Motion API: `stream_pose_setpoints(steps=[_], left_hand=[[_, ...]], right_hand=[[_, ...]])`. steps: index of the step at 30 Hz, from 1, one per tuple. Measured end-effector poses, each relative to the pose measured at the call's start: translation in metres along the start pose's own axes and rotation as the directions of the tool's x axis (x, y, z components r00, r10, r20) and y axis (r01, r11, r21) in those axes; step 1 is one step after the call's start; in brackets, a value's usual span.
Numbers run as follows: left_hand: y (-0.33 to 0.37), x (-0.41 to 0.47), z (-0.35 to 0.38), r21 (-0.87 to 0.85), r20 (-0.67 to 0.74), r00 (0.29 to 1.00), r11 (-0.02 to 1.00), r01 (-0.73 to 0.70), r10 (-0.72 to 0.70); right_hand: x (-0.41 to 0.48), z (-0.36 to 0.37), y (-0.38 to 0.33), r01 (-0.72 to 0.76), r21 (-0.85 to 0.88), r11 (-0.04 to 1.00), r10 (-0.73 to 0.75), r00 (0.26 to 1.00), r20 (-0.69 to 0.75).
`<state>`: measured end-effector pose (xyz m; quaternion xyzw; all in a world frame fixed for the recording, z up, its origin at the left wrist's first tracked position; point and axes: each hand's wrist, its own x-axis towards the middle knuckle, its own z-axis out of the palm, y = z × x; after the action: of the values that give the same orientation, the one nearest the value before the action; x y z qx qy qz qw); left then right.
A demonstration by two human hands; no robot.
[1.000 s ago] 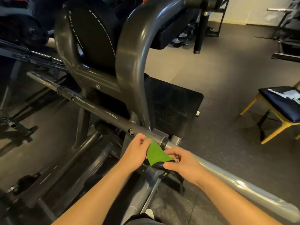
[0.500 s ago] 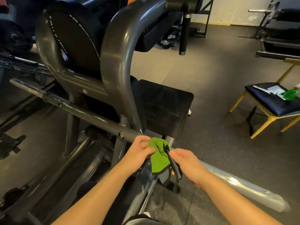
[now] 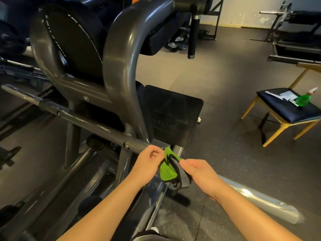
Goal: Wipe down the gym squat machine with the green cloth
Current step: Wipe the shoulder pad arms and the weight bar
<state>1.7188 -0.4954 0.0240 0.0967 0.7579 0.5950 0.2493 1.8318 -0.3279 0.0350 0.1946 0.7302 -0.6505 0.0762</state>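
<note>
The green cloth (image 3: pixel 167 169), with a grey-black underside, hangs bunched between both hands just in front of the squat machine. My left hand (image 3: pixel 147 162) pinches its upper left edge. My right hand (image 3: pixel 198 173) grips its grey right side. The machine's grey curved frame (image 3: pixel 119 63) rises ahead with a black round pad (image 3: pixel 76 47) behind it. A grey crossbar (image 3: pixel 90 122) runs from the far left down to my hands and continues as a shiny chrome sleeve (image 3: pixel 257 199) at the lower right. A black foot plate (image 3: pixel 173 115) sits just beyond the cloth.
A chair with yellow legs and a dark cushion (image 3: pixel 286 112) stands at the right, holding a green spray bottle (image 3: pixel 304 99) and some papers. More gym equipment (image 3: pixel 295 32) lines the far right. A black post (image 3: pixel 192 37) hangs down behind the machine. Rubber flooring lies between.
The cloth has gone from a flat green triangle to a bunched fold showing its grey side. Both hands stayed at the crossbar, and my view turned right, bringing the chair's spray bottle into sight.
</note>
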Motion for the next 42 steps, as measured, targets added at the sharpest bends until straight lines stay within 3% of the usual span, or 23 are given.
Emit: stream_pose_setpoints(steps=[2,5,12,16,21,26,30,34,38,42], left_hand=[[0.002,-0.001,-0.001,-0.036,0.103,0.993,0.997,0.067,-0.063],[-0.003,-0.001,-0.002,0.096,0.177,0.983,0.995,0.019,-0.036],[-0.004,0.003,-0.012,0.041,0.143,0.99,0.999,0.005,-0.011],[0.0,0.008,-0.015,-0.211,0.004,0.996,0.973,0.089,-0.09],[-0.002,0.015,-0.025,-0.307,-0.049,0.99,0.945,0.113,-0.134],[-0.004,0.01,-0.025,-0.209,0.148,0.983,0.968,0.136,-0.107],[-0.008,0.002,-0.027,0.122,0.316,0.942,0.98,-0.157,0.111],[-0.006,-0.002,-0.021,0.31,0.269,0.942,0.907,-0.284,0.202],[-0.007,-0.003,-0.019,0.304,0.268,0.943,0.912,-0.275,0.196],[-0.005,-0.004,-0.018,0.214,0.16,0.962,0.943,-0.254,0.222]], right_hand=[[0.001,-0.002,-0.001,0.001,-0.041,0.999,-0.001,1.0,0.011],[-0.001,-0.003,-0.004,-0.009,-0.098,0.995,0.01,1.0,0.007],[-0.001,-0.008,-0.002,-0.09,-0.01,0.996,0.088,0.983,-0.163],[0.003,-0.015,0.002,-0.079,0.113,0.99,0.102,0.972,-0.214],[0.003,-0.025,0.004,-0.081,0.194,0.978,0.12,0.973,-0.197],[0.007,-0.028,0.007,-0.079,0.311,0.947,0.133,0.979,-0.156],[0.005,-0.031,0.004,-0.072,0.364,0.929,0.138,0.978,-0.158],[0.001,-0.033,-0.003,-0.098,0.399,0.912,0.168,0.975,-0.146],[-0.001,-0.038,-0.001,-0.155,0.303,0.94,0.196,0.974,-0.11],[-0.001,-0.043,0.011,-0.177,0.263,0.948,0.206,0.975,-0.085]])
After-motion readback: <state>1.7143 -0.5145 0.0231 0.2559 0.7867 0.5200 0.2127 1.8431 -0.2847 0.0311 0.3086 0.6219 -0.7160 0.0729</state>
